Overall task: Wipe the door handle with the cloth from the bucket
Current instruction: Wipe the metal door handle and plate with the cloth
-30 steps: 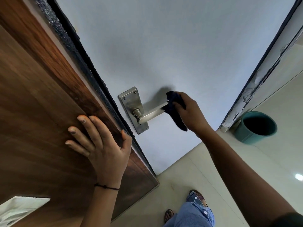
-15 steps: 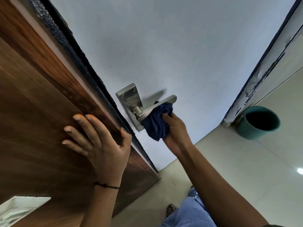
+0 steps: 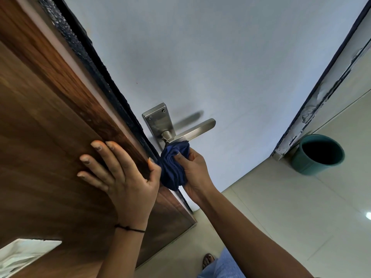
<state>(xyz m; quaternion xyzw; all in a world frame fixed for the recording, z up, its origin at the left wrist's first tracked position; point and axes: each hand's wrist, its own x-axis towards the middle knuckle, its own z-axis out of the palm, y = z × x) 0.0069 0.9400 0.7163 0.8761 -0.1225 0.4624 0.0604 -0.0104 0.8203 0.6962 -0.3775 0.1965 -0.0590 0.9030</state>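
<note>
Filling the left of the view, the brown wooden door [image 3: 50,127] carries the left hand [image 3: 120,173], its grip spread flat against the panel with the thumb hooked over the edge. Farther right, a teal bucket [image 3: 319,155] stands on the tiled floor [image 3: 281,207] by the frame (well apart from both hands). The right hand [image 3: 195,171] pinches the bunched blue cloth [image 3: 173,167] against the base of the steel door handle [image 3: 192,131], under its lever.
</note>
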